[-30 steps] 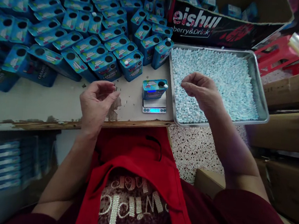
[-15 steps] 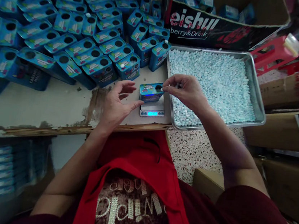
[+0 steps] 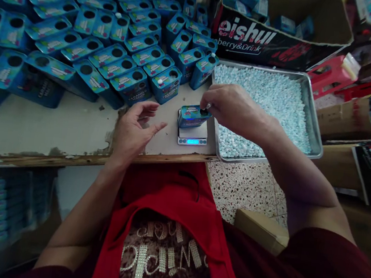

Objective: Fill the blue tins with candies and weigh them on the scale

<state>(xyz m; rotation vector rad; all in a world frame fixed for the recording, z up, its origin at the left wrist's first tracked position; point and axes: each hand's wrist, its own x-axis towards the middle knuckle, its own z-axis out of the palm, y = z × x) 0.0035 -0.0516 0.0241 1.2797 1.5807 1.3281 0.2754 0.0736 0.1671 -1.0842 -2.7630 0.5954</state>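
Note:
A small blue candy tin (image 3: 192, 118) with a round dark hole in its top stands on a digital kitchen scale (image 3: 192, 138), whose blue display is lit. My right hand (image 3: 225, 102) is closed over the hole's edge, with a few small pale candies (image 3: 208, 107) at the fingertips. How many candies the palm holds is hidden. To the left of the scale, my left hand (image 3: 136, 126) is held open, thumb and fingers apart, not touching the tin. A metal tray (image 3: 319, 148) full of pale blue and white candies (image 3: 267, 101) lies beneath my right forearm.
Many matching blue tins (image 3: 129, 85) stand packed on the table's left side. A black printed cardboard box (image 3: 248, 40) holding more tins sits behind the tray. Red plastic pieces (image 3: 335, 76) and cartons (image 3: 338, 117) crowd the right. The table's worn wooden edge (image 3: 85, 158) runs before me.
My right hand has turned more palm-down over the tin's hole. My left hand has drawn back leftward from the tin. The view has shifted slightly.

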